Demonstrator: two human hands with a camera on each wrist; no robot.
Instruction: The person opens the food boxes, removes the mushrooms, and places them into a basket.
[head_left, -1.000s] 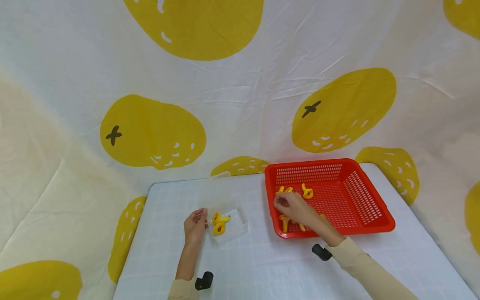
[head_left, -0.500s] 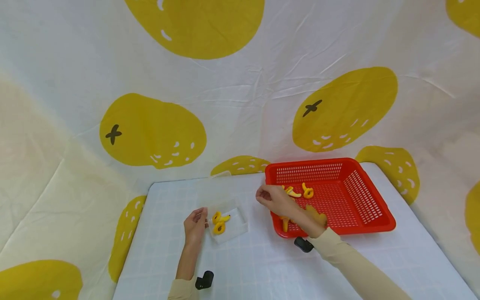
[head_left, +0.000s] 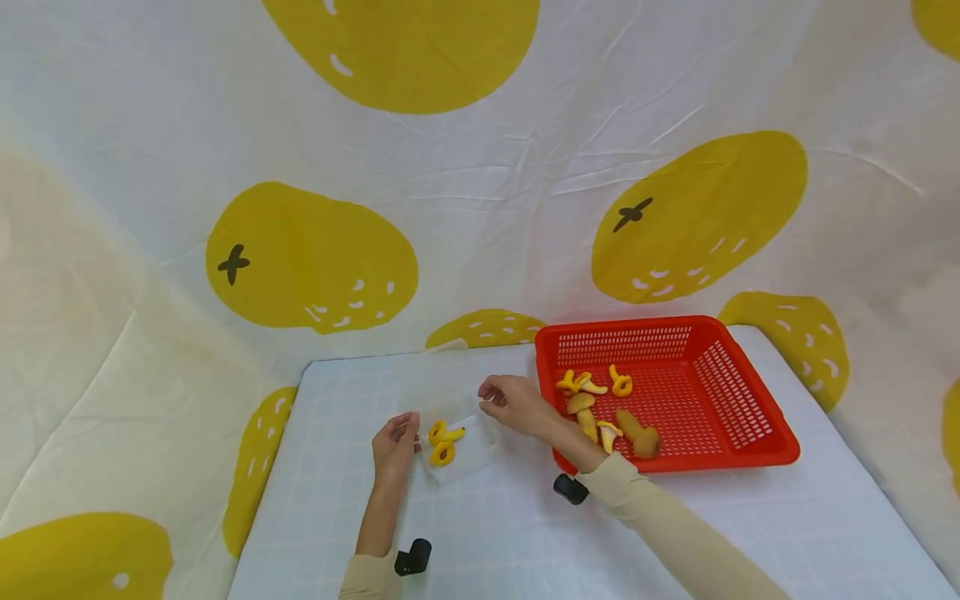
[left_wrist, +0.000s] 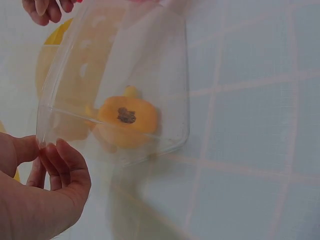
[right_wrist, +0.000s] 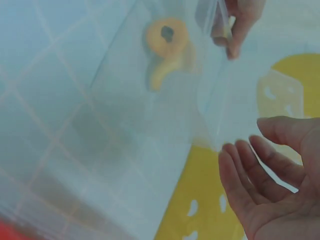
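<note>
A clear plastic box lies on the table with its see-through lid raised at the back. Inside it, toward the left, are several yellow-orange mushrooms; one round mushroom cap with a dark centre shows through the plastic in the left wrist view. My left hand pinches the box's left edge between thumb and fingertips. At the opposite side, my right hand hovers with bent, relaxed fingers and nothing between them. In the right wrist view its fingertips are right by the clear plastic edge.
A red plastic basket stands on the right, under the right forearm. Yellow mushrooms and brown mushrooms lie in its left half. Behind the table hangs a white cloth with yellow fruit prints.
My right hand has moved left out of the red basket to the right side of the clear box, uncovering the mushrooms in the basket. The left hand keeps its hold on the box.
</note>
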